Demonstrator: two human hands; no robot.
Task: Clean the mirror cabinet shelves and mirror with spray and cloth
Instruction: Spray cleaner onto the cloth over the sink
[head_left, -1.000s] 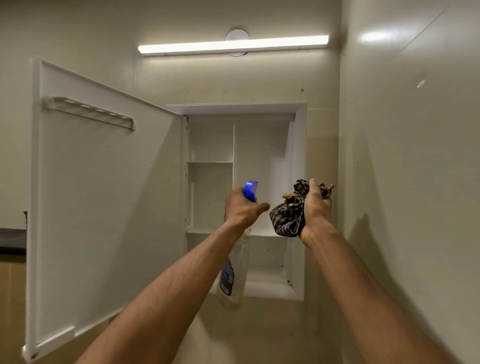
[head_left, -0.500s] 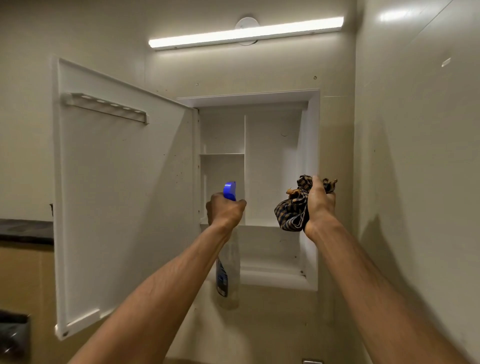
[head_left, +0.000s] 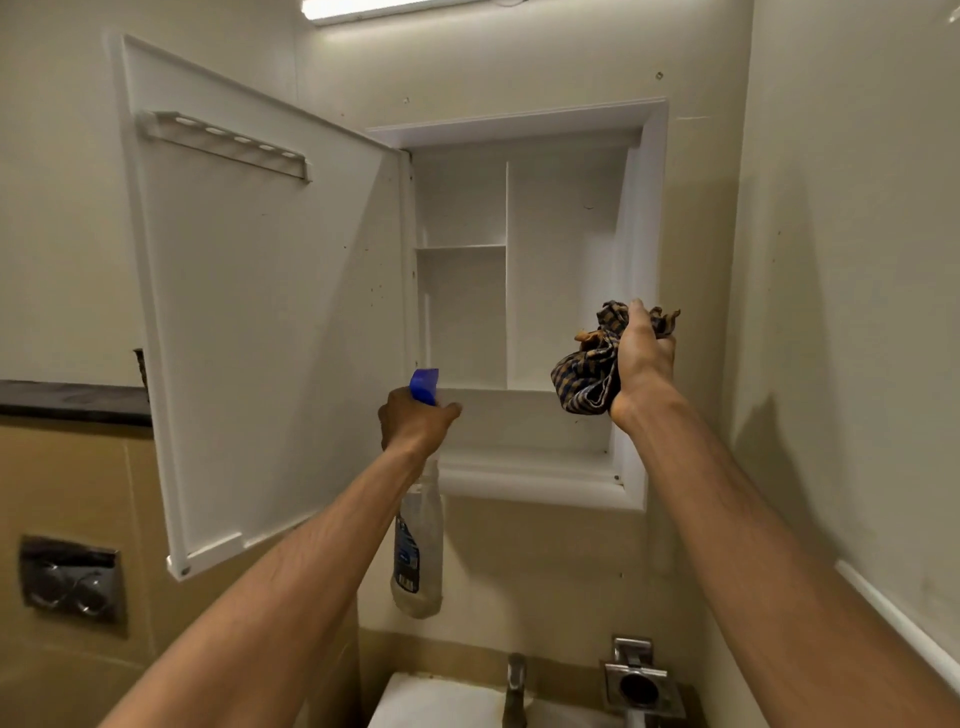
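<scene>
We see the cabinet door (head_left: 270, 312) as the biggest thing. It is swung wide open across the left half of the frame, its white inner face towards us, with a slotted rail (head_left: 223, 145) fixed near its top. Right of it, in the centre, the mirror cabinet (head_left: 566, 270) sits recessed in the wall. A small shelf (head_left: 461, 247) splits its left side, a tall compartment fills its right, and a wide low compartment runs along the bottom.

The left forearm (head_left: 291, 587) and the right forearm (head_left: 753, 545) rise from the bottom corners of the frame, stretched up towards the cabinet.

The spray bottle (head_left: 418, 551) hangs upright just below centre, in front of the cabinet's lower left corner. Its clear body drops beneath the left hand (head_left: 413, 423) and its blue head (head_left: 425, 385) stands above the knuckles. That hand's fingers are curled tight round the bottle's neck, with the thumb lying across to the right. We cannot tell whether a finger rests on the trigger.

The cloth (head_left: 589, 379), dark and checked, is bunched right of centre in front of the cabinet's right edge. It spills out to the left of the right hand (head_left: 641, 364). We see the back of that hand with the thumb pointing up and the fingers clamped on the cloth.

Smaller still, a metal flush plate (head_left: 70, 579) sits at lower left. At the bottom edge are a white sink (head_left: 431, 701), a tap (head_left: 516, 686) and a metal holder (head_left: 639, 686).
</scene>
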